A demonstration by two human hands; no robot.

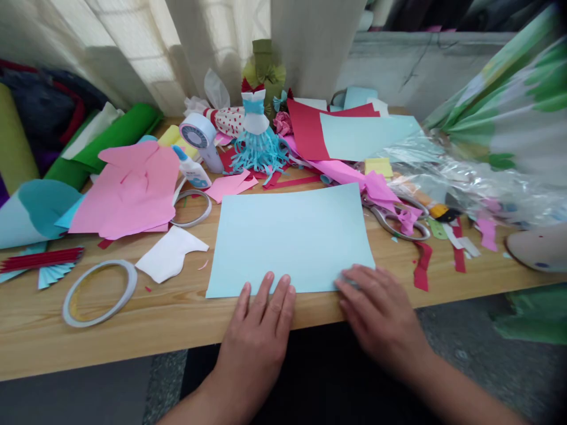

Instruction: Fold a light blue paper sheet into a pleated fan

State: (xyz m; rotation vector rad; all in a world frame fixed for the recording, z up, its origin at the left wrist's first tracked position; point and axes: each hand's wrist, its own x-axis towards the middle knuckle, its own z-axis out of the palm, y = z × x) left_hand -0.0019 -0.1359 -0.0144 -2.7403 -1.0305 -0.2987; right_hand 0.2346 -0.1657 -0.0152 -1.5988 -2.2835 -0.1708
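Observation:
A sheet of light blue paper (pixel 287 242) lies flat on the wooden table (pixel 133 330), its near edge close to the table's front edge. My left hand (pixel 259 321) rests palm down on that near edge with its fingers apart. My right hand (pixel 376 301) is at the sheet's lower right corner, and its fingers cover the corner. Whether they pinch the paper is hidden.
Pink paper (pixel 128 192), tape rolls (pixel 100 292), a paper dress model (pixel 257 130) and red card (pixel 314 130) crowd the table. Scissors (pixel 394 218) lie right of the sheet among paper scraps, beside crumpled clear plastic (pixel 443 165).

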